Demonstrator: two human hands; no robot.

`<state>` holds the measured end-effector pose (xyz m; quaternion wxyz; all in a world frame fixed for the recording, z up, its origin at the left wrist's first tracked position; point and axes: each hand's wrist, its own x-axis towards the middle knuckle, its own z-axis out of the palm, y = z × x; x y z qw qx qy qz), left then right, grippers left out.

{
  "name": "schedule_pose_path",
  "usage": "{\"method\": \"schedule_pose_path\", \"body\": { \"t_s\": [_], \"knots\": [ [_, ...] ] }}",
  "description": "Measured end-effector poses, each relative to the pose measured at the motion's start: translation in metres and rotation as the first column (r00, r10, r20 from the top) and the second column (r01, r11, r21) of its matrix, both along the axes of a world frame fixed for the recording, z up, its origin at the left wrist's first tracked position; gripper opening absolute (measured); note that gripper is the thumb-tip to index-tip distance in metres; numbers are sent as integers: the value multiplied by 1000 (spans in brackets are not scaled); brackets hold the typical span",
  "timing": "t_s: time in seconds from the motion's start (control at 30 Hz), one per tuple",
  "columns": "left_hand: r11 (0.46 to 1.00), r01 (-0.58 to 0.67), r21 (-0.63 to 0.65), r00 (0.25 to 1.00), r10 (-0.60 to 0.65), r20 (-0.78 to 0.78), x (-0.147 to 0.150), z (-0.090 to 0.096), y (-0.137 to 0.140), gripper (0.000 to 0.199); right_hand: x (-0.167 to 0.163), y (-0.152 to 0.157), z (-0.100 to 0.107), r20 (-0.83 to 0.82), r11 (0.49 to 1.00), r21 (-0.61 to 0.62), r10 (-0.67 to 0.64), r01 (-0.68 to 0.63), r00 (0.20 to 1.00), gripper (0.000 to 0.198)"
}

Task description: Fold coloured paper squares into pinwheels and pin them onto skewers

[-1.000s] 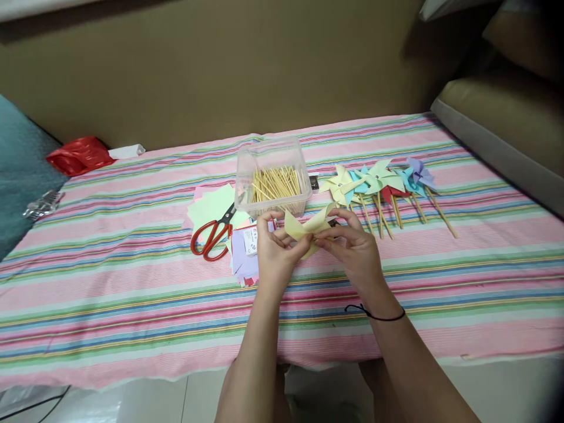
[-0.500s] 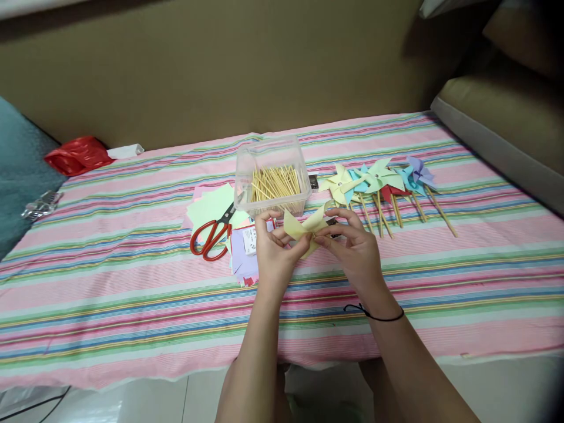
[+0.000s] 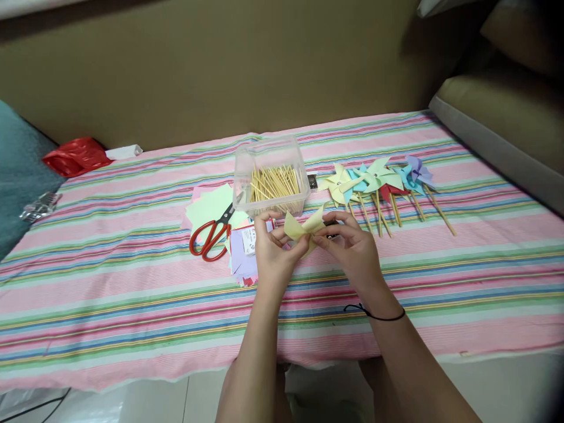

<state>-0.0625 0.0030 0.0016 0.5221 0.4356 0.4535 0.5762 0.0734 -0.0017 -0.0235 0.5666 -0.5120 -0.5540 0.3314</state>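
Left hand (image 3: 275, 255) and right hand (image 3: 359, 252) both on a pale yellow, curled piece of paper (image 3: 294, 227), held up in the middle, just in front of the container. Left thumb and fingers clamped on the paper's left part. Right thumb and forefinger pinched together on it at the folded centre; can't tell if anything small sits between the tips. Other right fingers bent, partly hidden behind.

Clear plastic rectangular container (image 3: 271, 207), open-topped, holding thin wooden sticks (image 3: 277, 182); its near rim is just beyond the left fingertips, so little room forward. Left hand's outer edge overlaps a lilac paper stack (image 3: 240, 259) with a small white box (image 3: 249, 241) on top, so tight on that side too. Red-handled scissors (image 3: 226, 216) farther left, partly over pale green paper sheets (image 3: 207, 205), blades reaching the container.

Right side: row of paper pinwheels on sticks, pale yellow pinwheel (image 3: 339, 184) nearest, then blue, pale green and red ones, purple pinwheel (image 3: 420, 170) last. Stick ends point toward the near side; nearest ones close to the right fingers.

Pink striped cloth (image 3: 132, 299) runs wide to both sides and from the hands down to its near edge, above pale floor tiles (image 3: 163, 402). Far edge meets a brown panel (image 3: 220, 76). Red plastic bag (image 3: 77, 157) at the far left edge.
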Motion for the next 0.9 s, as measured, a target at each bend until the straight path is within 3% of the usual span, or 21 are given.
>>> {"method": "schedule_pose_path", "body": {
  "t_s": [0.23, 0.5, 0.6, 0.73, 0.9],
  "knots": [
    [1000, -19, 5, 995, 19, -96, 2, -1, -1, 53, 0, 0, -4, -88, 999, -27, 25, -28, 996, 4],
    [1000, 26, -17, 1000, -26, -12, 0, -3, 2, 56, -3, -1, 2, -122, 997, -14, 67, -70, 990, 4],
    [999, 37, -7, 999, -37, -14, -2, -4, 3, 57, -6, -1, 3, -218, 997, 18, 78, -76, 973, 14],
    [998, 66, -11, 998, -66, 16, -4, -5, 2, 57, -8, 0, 4, -419, 993, -13, 99, -115, 903, 44],
    [993, 111, -35, 993, -110, 48, -6, -4, 1, 58, -8, -3, 9, -448, 978, -100, 120, -183, 886, 57]
  ]
}}
